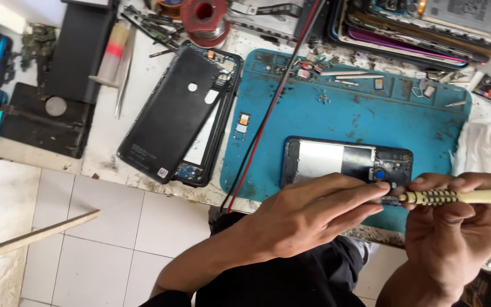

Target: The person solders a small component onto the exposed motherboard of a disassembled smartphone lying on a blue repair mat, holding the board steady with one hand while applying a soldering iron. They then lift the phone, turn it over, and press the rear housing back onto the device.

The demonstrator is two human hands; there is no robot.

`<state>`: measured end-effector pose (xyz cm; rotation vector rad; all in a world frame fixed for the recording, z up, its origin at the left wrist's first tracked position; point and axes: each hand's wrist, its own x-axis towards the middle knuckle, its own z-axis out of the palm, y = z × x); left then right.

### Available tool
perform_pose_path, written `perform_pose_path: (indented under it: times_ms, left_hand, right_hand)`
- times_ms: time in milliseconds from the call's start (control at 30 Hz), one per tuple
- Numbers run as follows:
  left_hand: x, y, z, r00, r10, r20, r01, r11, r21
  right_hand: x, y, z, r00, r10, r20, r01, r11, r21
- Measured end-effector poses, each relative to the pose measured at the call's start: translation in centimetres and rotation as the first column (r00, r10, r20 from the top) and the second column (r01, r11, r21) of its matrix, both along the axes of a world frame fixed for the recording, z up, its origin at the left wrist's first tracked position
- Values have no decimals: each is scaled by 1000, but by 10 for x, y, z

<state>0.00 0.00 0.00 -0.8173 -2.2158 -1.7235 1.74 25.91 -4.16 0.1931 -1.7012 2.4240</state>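
Head view: I see my right hand (456, 227) gripping a screwdriver (456, 197). My left hand (308, 216) pinches its tip beside the phone (336, 162) on the mat (336, 108).

The screwdriver (456, 197) has a knurled yellowish handle; the mat (336, 108) looks rubbery, matt, stained; the phone back cover (171, 113) is matt black plastic.

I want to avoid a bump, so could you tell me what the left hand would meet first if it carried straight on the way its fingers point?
The left hand points at the screwdriver tip and the right hand; it would probably meet those first.
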Motion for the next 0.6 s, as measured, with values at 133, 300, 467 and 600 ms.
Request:
perform_pose_path:
  times_ms: [133, 300, 467, 600]
  left_hand:
    - [-4, 4, -11, 1000, 19, -15, -19, 1000, -11]
    - [-3, 3, -10, 1000, 4, -7, -4, 999, -49]
    - [-1, -7, 0, 997, 23, -73, -31, 993, -110]
    - [-6, -37, 7, 995, 41, -90, -68, 945, -321]
  right_hand:
    - [-6, -9, -7, 1000, 11, -4, -11, 999, -41]
    - [-2, -13, -1, 999, -37, -19, 36, 998, -41]
    - [21, 15, -20, 977, -203, -71, 210, 971, 115]
    - [2, 69, -33, 930, -350, -114, 359, 792, 493]
